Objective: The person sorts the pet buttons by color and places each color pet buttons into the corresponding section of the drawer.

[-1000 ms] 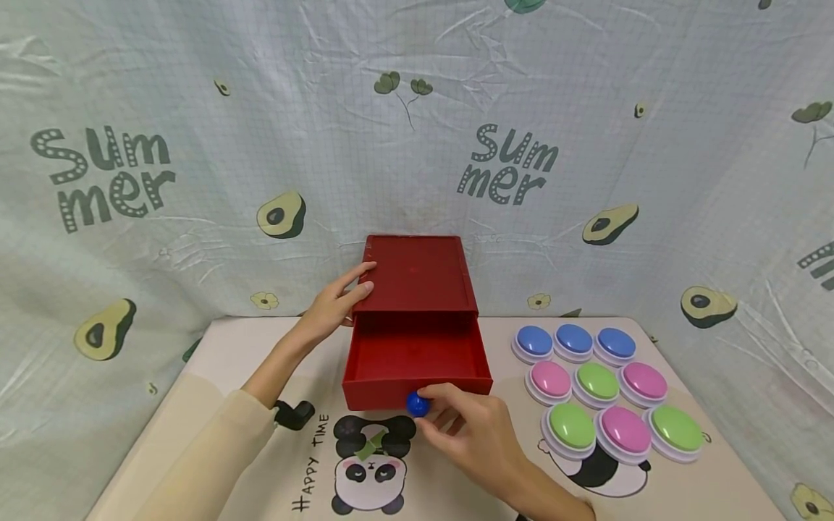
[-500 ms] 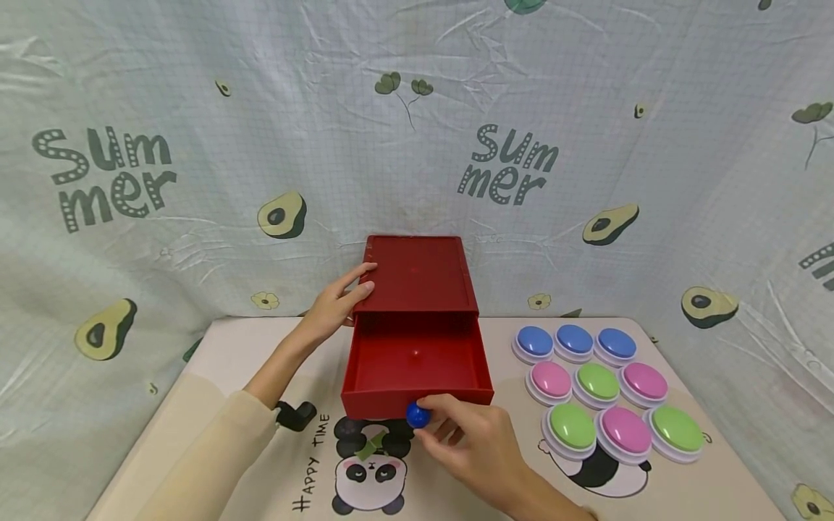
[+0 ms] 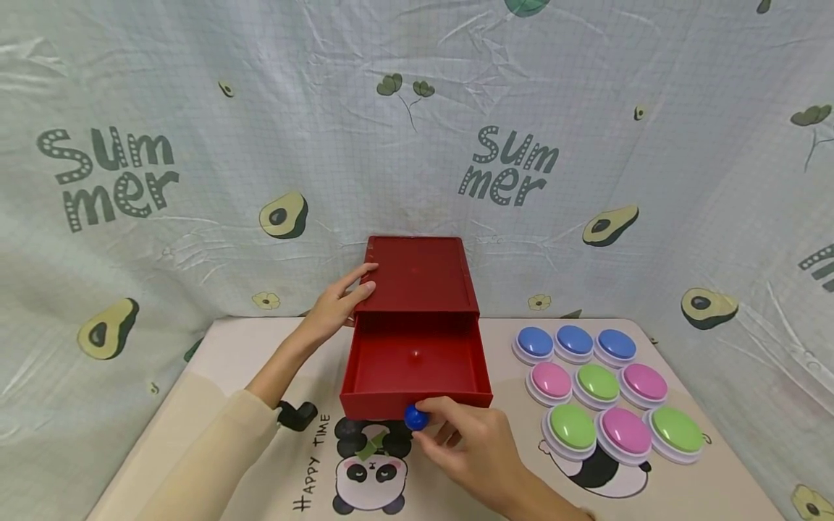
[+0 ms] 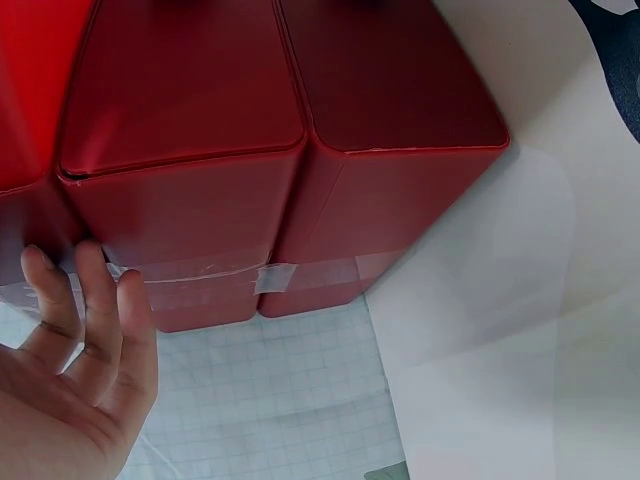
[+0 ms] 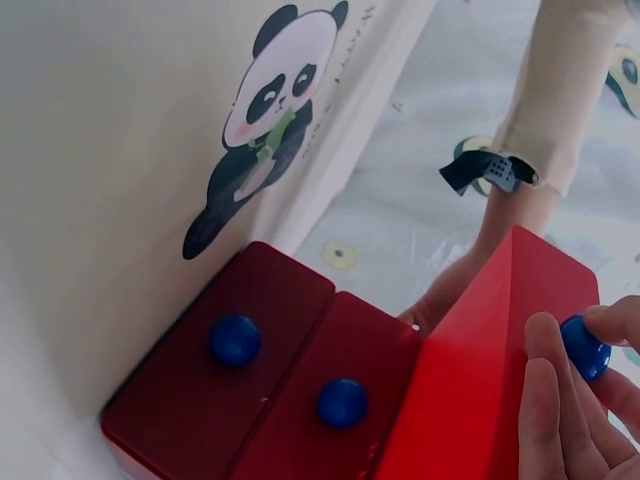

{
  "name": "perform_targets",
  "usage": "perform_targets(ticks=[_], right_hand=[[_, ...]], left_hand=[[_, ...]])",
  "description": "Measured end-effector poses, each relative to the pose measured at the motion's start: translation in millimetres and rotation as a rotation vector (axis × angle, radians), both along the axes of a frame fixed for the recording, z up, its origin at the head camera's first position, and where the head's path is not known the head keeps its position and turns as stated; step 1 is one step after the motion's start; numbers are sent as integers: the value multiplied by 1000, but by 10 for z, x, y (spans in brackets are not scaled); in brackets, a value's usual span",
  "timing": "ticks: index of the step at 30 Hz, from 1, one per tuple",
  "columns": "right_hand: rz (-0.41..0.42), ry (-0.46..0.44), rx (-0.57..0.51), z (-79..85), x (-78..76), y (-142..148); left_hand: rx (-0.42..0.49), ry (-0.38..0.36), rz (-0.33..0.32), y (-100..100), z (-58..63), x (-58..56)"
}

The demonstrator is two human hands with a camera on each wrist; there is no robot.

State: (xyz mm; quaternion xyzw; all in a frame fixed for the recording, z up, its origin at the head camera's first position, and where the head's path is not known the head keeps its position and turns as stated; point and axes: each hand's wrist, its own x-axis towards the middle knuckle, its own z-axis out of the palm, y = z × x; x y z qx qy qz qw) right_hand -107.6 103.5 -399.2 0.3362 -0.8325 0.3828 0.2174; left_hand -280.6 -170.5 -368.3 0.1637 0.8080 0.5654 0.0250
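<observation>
The right hand (image 3: pixel 478 449) pinches the blue knob (image 3: pixel 416 417) between thumb and forefinger; the knob sits at their tips, on the front of the open top drawer (image 3: pixel 391 369). The left hand (image 3: pixel 326 315) rests against the left side of the red cabinet (image 3: pixel 420 275), fingers slightly spread. Two closed lower drawers (image 5: pixel 300 360) show below. Coloured buttons (image 3: pixel 596 381) stand well apart, rightward on the desk (image 3: pixel 237 351).
</observation>
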Motion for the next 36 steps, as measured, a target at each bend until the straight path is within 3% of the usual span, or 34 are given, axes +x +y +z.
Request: perform_targets(ticks=[25,30,36], right_hand=[[-27,15,68,65,64,10],[-17,25,51,200,140,96],[14,113,-82,473,116,381]], left_hand=[[-17,4,10,4,-2,-5],[-11,6,4,8,-5,2],[-6,6,5,11,2,-1]])
